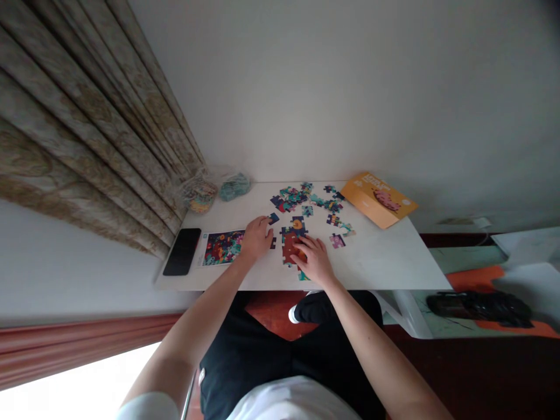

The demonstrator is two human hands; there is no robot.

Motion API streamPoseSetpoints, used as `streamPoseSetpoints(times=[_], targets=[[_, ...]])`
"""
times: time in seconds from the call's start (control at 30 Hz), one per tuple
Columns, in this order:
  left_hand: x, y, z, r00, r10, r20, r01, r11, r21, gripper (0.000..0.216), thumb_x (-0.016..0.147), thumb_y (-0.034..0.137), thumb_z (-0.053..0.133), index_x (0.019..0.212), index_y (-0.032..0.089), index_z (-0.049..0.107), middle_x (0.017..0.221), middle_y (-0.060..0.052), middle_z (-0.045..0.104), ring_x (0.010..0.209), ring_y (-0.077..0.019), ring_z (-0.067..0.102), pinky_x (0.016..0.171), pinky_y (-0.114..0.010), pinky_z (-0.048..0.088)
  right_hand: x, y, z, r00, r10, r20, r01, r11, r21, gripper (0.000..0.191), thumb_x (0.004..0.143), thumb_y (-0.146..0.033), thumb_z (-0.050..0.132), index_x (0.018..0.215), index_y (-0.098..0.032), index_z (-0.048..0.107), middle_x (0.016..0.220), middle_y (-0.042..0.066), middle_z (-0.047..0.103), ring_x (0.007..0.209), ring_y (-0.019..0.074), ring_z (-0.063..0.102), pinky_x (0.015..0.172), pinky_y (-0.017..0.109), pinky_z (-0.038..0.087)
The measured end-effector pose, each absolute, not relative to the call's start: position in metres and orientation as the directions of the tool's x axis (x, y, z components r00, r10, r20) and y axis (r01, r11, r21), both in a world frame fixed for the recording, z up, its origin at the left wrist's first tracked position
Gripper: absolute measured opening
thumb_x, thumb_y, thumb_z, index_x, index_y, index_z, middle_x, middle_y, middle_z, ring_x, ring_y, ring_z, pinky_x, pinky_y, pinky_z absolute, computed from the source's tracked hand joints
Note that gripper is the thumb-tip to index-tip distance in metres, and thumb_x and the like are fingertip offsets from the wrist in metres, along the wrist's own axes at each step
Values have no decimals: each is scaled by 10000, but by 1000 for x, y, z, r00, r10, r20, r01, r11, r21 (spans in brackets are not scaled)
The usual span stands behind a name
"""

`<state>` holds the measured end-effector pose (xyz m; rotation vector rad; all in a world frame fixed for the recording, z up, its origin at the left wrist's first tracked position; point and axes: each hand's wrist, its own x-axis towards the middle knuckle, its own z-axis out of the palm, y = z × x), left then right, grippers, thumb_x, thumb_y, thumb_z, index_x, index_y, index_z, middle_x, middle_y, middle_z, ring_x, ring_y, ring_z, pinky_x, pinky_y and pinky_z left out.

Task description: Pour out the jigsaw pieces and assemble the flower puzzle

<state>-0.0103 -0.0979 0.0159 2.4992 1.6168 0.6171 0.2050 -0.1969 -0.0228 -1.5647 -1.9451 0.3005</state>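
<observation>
My left hand (257, 238) pinches a small dark blue jigsaw piece (273, 219) between its fingertips, above the white table (371, 262). My right hand (315, 259) lies with its fingers spread on the edge of a joined group of puzzle pieces (289, 245), mostly red-orange and navy, and hides part of it. A single dark piece (273, 242) lies between my hands. Loose colourful pieces (291, 198) are scattered farther along the table, beyond my hands.
A printed puzzle picture (223, 247) and a black phone (182, 251) lie left of my hands. An orange puzzle box (378, 199) sits at the far right corner. Two plastic bags (210, 189) rest against the curtain (87, 134) at the far end.
</observation>
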Motion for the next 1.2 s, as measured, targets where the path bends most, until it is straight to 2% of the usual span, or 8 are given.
streamPoseSetpoints(times=[0.13, 0.23, 0.33, 0.43, 0.53, 0.67, 0.93, 1.2], targets=[[7, -79, 14, 462, 861, 213, 826, -505, 252, 353, 1004, 262, 537, 1331, 173, 634, 1428, -136, 623, 1342, -257, 570, 1190, -422, 427, 204, -197, -22, -100, 941, 324, 784, 274, -557, 244, 956, -391, 667, 1145, -272, 765, 1397, 98, 681, 1365, 335, 551, 1172, 616, 349], [18, -74, 7, 473, 867, 158, 844, -497, 201, 441, 1035, 331, 501, 1446, 186, 568, 1555, -154, 524, 1437, -299, 488, 1222, -502, 374, 204, -197, -22, -59, 940, 335, 745, 265, -613, 193, 959, -365, 650, 1079, -281, 774, 1327, 90, 717, 1315, 321, 592, 1174, 613, 360], [21, -72, -1, 466, 879, 97, 859, -476, 187, 462, 1063, 333, 428, 1499, 217, 528, 1608, -139, 472, 1483, -300, 441, 1239, -546, 336, 211, -192, -21, 34, 938, 345, 647, 243, -723, 191, 969, -366, 606, 987, -278, 775, 1169, 96, 762, 1170, 290, 671, 1095, 536, 472], [16, -69, -6, 478, 875, 74, 852, -482, 202, 437, 1072, 293, 388, 1463, 223, 571, 1584, -127, 507, 1476, -274, 458, 1247, -533, 327, 234, -180, -19, 138, 924, 358, 594, 212, -776, 212, 963, -382, 584, 945, -265, 760, 1057, 98, 768, 1038, 275, 700, 979, 465, 543], [10, -67, -10, 494, 863, 106, 835, -505, 220, 423, 1074, 261, 382, 1435, 228, 600, 1563, -115, 535, 1470, -246, 470, 1255, -509, 327, 271, -155, -17, 226, 898, 377, 660, 143, -737, 207, 936, -367, 582, 937, -242, 747, 1025, 106, 759, 1006, 284, 683, 982, 472, 527], [9, -68, -12, 484, 865, 134, 835, -502, 224, 408, 1062, 242, 418, 1421, 227, 612, 1558, -111, 544, 1469, -245, 477, 1252, -504, 342, 320, -110, -19, 359, 859, 366, 758, -40, -651, 263, 874, -345, 622, 1041, -181, 743, 1081, 175, 724, 1048, 329, 637, 1010, 520, 485], [9, -81, -10, 460, 880, 117, 863, -474, 177, 431, 1062, 244, 388, 1445, 222, 583, 1576, -126, 521, 1483, -266, 460, 1247, -525, 346, 340, -56, -24, 405, 867, 290, 831, -217, -512, 466, 745, -436, 822, 1112, -167, 728, 1147, 204, 671, 1119, 370, 582, 945, 494, 470], [15, -78, 3, 437, 887, 151, 870, -459, 180, 419, 1036, 251, 456, 1439, 221, 566, 1542, -135, 546, 1414, -287, 522, 1231, -545, 359, 343, -57, -25, 375, 897, 234, 866, -249, -435, 394, 812, -391, 780, 1139, -175, 733, 1192, 210, 651, 1145, 398, 580, 928, 509, 472]])
